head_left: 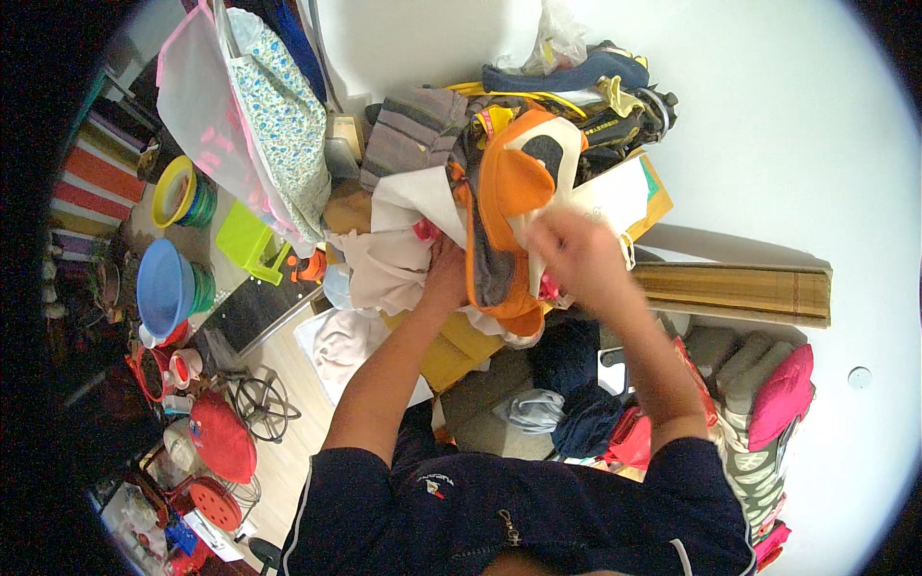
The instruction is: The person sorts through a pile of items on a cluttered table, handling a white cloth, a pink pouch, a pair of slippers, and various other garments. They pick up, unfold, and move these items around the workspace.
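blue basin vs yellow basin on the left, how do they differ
The blue basin looks larger than the yellow basin and lies nearer the person. The blue basin's inside is plain blue, while the yellow basin shows a pale, whitish inside within its yellow rim. Both are round, tilted on their sides with green nested containers behind them, and both lie well away from the left hand and right hand, which grip the orange and white garment.

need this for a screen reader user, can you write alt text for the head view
Seen from above, a person's left hand and blurred right hand grip an orange and white garment on top of a heap of clothes. At left, a blue basin, a yellow bowl and a green stool stand on the floor; folded cushions lie at right.
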A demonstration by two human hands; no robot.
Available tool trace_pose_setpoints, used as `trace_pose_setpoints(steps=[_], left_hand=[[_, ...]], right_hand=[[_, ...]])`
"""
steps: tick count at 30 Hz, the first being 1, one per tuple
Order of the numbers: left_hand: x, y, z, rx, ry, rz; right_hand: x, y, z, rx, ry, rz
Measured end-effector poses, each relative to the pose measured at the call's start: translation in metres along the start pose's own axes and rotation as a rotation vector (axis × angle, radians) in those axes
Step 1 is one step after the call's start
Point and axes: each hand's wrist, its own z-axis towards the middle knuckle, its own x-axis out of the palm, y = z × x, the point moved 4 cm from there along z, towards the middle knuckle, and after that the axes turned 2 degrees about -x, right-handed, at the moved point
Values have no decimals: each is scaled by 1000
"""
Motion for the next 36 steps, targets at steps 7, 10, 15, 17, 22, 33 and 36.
trace_pose_setpoints(steps=[7,10,15,17,22,33,36], left_hand=[[1,-11,9,-33,148,-35],[-3,-8,6,6,3,-236],[7,-1,6,20,28,-41],[2,-4,4,21,16,-16],[-12,-20,5,18,9,-51],[-14,-18,8,88,-119,-53],[-2,-15,9,85,-82,83]], right_hand=[[43,-64,197,-344,55,-505],[95,-85,226,-232,351,-773],[125,-106,236,-68,406,-756],[115,-97,235,-87,457,-799],[54,-113,233,-51,262,-766],[-146,-94,221,250,-304,121],[-178,-73,214,147,-489,293]])
